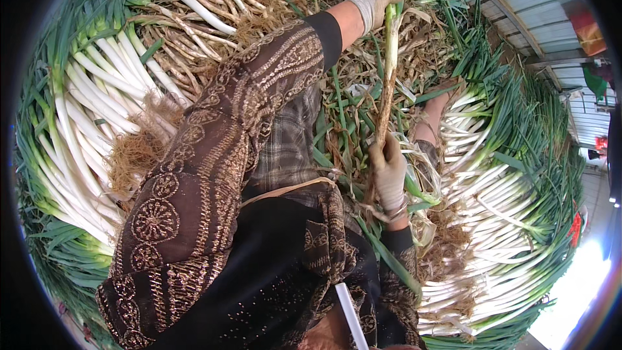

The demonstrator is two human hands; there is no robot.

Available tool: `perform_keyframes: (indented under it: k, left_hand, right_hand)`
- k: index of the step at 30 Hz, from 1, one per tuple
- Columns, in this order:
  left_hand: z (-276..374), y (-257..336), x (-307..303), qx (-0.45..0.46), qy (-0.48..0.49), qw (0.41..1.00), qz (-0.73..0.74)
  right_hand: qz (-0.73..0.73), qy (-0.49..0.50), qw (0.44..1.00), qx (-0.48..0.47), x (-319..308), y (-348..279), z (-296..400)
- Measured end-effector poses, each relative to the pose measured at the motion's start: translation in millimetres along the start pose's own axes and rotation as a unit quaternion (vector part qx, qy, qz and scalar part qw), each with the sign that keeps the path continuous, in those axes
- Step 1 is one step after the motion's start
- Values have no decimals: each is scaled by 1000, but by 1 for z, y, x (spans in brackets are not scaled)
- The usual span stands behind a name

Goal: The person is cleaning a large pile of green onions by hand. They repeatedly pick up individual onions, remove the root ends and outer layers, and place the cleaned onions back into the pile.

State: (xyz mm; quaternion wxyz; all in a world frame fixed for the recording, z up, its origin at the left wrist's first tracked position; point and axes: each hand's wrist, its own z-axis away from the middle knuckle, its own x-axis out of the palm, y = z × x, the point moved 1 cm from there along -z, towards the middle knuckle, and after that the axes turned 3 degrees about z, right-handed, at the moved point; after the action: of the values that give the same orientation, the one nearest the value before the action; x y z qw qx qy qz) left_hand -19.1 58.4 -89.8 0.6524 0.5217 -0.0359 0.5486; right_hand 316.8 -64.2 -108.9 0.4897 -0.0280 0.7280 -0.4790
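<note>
A long green onion stands out before me, green leaves at the top and brown, dirty outer skin on its lower shaft. My left hand, in a pale knit glove, grips it where the white shaft turns to leaf. Lower down, my right hand, gloved too, has its fingers closed around the brown root end. The roots are mostly hidden by that hand. Thin peeled skins hang beside my right wrist. Below the onion spreads a litter of dry and green leaf scraps.
Unpeeled brown onions lie at the upper left. White-shafted onions with tangled roots are heaped on the left. Another long row of white onions lines the right, beside my lower leg. A corrugated metal wall rises at the upper right.
</note>
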Motion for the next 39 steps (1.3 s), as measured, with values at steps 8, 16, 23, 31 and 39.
perform_keyframes:
  k: [8,16,23,31,39]
  left_hand:
    - [40,-6,27,27,-196,980,30]
    - [30,30,1,-1,-176,978,112]
    - [37,48,-2,21,-119,986,116]
    - [34,37,7,-5,-313,911,270]
    - [29,37,-4,69,-304,949,51]
  right_hand:
    - [-228,118,966,38,-32,-45,-197]
    - [-164,110,980,-5,8,-24,-153]
    - [120,-224,966,45,27,108,-59]
    - [-231,84,969,1,0,-59,-188]
    - [-222,8,974,46,-16,-50,-191]
